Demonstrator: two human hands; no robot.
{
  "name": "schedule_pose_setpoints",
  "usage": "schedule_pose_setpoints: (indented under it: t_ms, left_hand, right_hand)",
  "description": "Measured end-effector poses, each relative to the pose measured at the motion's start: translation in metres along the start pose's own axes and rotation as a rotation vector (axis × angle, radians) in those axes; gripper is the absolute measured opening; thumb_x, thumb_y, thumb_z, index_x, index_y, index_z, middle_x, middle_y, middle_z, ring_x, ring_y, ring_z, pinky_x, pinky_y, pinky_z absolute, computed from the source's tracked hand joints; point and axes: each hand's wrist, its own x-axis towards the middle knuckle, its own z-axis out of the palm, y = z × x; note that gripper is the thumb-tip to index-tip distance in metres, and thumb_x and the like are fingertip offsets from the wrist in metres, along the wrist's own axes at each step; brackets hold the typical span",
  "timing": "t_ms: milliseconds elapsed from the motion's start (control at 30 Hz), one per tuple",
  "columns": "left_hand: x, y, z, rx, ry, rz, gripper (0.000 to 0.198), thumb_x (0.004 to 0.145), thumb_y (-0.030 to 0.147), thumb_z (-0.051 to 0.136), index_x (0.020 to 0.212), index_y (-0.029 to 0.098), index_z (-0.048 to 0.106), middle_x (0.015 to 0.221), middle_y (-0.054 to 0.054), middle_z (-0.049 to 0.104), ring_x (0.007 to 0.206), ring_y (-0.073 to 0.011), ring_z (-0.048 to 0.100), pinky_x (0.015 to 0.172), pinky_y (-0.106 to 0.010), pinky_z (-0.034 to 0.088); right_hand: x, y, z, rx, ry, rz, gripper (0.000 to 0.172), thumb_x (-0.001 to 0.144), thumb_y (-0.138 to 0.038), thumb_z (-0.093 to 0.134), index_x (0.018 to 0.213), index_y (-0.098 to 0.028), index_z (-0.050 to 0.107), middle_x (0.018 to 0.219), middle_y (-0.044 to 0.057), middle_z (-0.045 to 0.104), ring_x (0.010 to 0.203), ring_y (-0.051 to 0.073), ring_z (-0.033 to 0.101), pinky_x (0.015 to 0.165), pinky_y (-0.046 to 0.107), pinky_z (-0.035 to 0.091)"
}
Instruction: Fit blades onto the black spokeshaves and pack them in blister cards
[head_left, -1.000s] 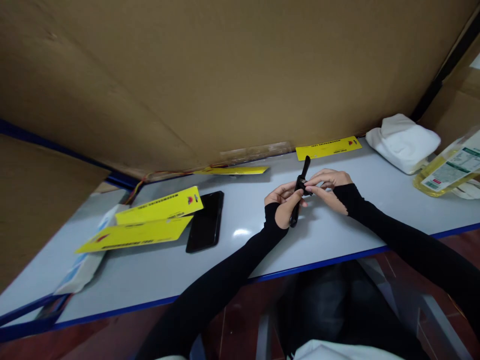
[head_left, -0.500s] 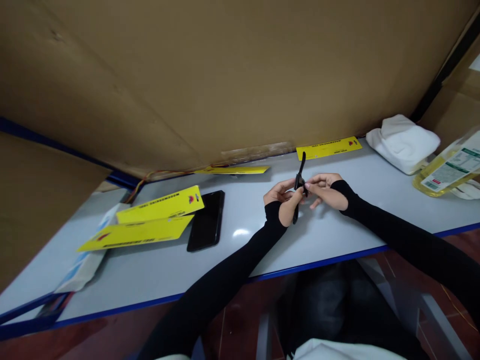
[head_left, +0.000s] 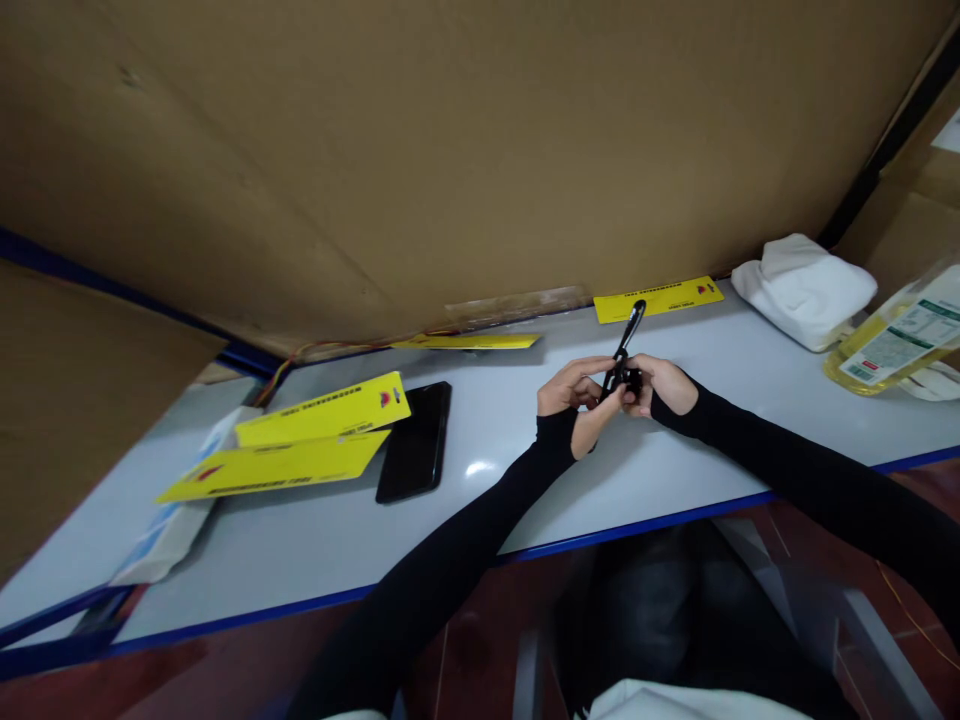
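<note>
A black spokeshave (head_left: 634,322) is held above the table between my two hands, one handle slanting up and away. My left hand (head_left: 574,395) is closed round its middle and near side, with the thumb along it. The fingers of my right hand (head_left: 664,385) pinch the small dark parts at the tool's centre. My fingers cover much of the body and the lower handle. Behind the spokeshave, a yellow printed card (head_left: 660,298) lies by the cardboard wall.
Two yellow cards (head_left: 277,468) overlap at the left, beside a black phone (head_left: 414,442). Another yellow card (head_left: 487,342) lies at the back. To the right are a white cloth bundle (head_left: 806,290) and a bottle of yellow liquid (head_left: 892,330). A cardboard wall (head_left: 465,150) bounds the table (head_left: 480,530).
The spokeshave has turned so its upper handle leans further right. My left hand has shifted slightly right, and my right hand has closed in on the tool's middle.
</note>
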Motion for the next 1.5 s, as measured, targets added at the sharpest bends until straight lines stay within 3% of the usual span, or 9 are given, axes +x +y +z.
schedule_pose_setpoints:
  t_ms: [200,333,533,900,1000,1100,1167,1300,1500]
  left_hand:
    - [0.028,-0.019,-0.014,-0.152,0.1,-0.341,0.049,0.06,0.042,0.096,0.091,0.012,0.073,0.09,-0.013,0.081,0.054,-0.0177,0.072,0.047,-0.023,0.049]
    - [0.043,-0.028,-0.023,-0.145,0.107,-0.535,0.039,0.06,0.029,0.095,0.083,0.012,0.069,0.074,-0.012,0.078,0.057,-0.0205,0.075,0.048,-0.022,0.051]
    - [0.044,-0.025,-0.024,-0.06,0.078,-0.577,0.027,0.069,0.017,0.088,0.082,0.013,0.065,0.072,-0.011,0.077,0.061,-0.0218,0.075,0.041,-0.023,0.051]
    - [0.044,-0.034,-0.035,-0.011,-0.1,-0.477,0.038,0.064,0.031,0.094,0.089,0.007,0.078,0.078,-0.014,0.078,0.067,-0.0226,0.075,0.047,-0.028,0.061]
    - [0.045,-0.035,-0.04,0.023,-0.157,-0.445,0.046,0.065,0.038,0.094,0.096,0.007,0.082,0.08,-0.015,0.079,0.069,-0.0228,0.076,0.052,-0.03,0.063]
    - [0.046,-0.034,-0.046,0.088,-0.291,-0.403,0.048,0.07,0.041,0.091,0.104,0.008,0.085,0.083,-0.015,0.08,0.067,-0.0211,0.075,0.055,-0.029,0.062]
    - [0.046,-0.033,-0.049,0.191,-0.402,-0.34,0.043,0.076,0.041,0.087,0.106,0.011,0.086,0.086,-0.014,0.082,0.061,-0.0177,0.071,0.057,-0.029,0.061]
    - [0.045,-0.031,-0.047,0.453,-0.526,-0.054,0.033,0.09,0.04,0.071,0.11,0.019,0.086,0.097,-0.009,0.083,0.063,-0.0169,0.07,0.064,-0.03,0.059]
    - [0.065,-0.026,-0.063,0.745,-0.441,0.307,0.025,0.089,0.036,0.071,0.108,0.026,0.085,0.108,-0.007,0.083,0.109,-0.0274,0.072,0.104,-0.041,0.053]
  right_hand:
    - [-0.006,-0.031,-0.047,-1.177,0.328,-0.267,0.014,0.086,-0.034,0.07,0.085,-0.021,0.065,0.08,0.004,0.065,0.073,0.018,0.054,0.068,0.029,0.043]
    - [-0.004,-0.046,-0.088,-1.517,0.418,-0.176,0.01,0.094,-0.03,0.063,0.094,-0.022,0.068,0.092,0.008,0.073,0.082,0.023,0.063,0.076,0.032,0.046]
    - [-0.014,-0.056,-0.111,-1.679,0.438,-0.076,0.023,0.093,-0.038,0.067,0.107,-0.02,0.071,0.098,0.012,0.073,0.081,0.025,0.061,0.075,0.035,0.047]
    - [-0.027,-0.043,-0.097,-1.898,0.492,0.012,0.039,0.099,-0.041,0.056,0.126,-0.015,0.068,0.123,0.023,0.065,0.118,0.04,0.055,0.096,0.05,0.043]
    - [-0.028,-0.042,-0.092,-1.889,0.567,-0.122,0.039,0.097,-0.038,0.056,0.126,-0.016,0.07,0.123,0.023,0.065,0.121,0.044,0.049,0.096,0.056,0.04]
    - [-0.019,-0.032,-0.079,-1.77,0.505,-0.455,0.056,0.093,-0.045,0.064,0.141,-0.018,0.064,0.128,0.021,0.062,0.121,0.042,0.047,0.098,0.054,0.04]
    - [-0.008,-0.02,-0.066,-1.684,0.309,-0.654,0.065,0.088,-0.047,0.071,0.147,-0.021,0.06,0.133,0.019,0.06,0.12,0.038,0.046,0.1,0.05,0.041]
    - [0.013,0.003,-0.047,-1.62,-0.005,-0.703,0.031,0.099,-0.032,0.057,0.125,-0.022,0.072,0.123,0.016,0.068,0.118,0.034,0.046,0.096,0.046,0.037]
    - [0.02,-0.012,-0.074,-1.552,0.051,-0.505,0.019,0.097,-0.025,0.057,0.102,-0.02,0.075,0.103,0.013,0.075,0.108,0.031,0.049,0.098,0.046,0.036]
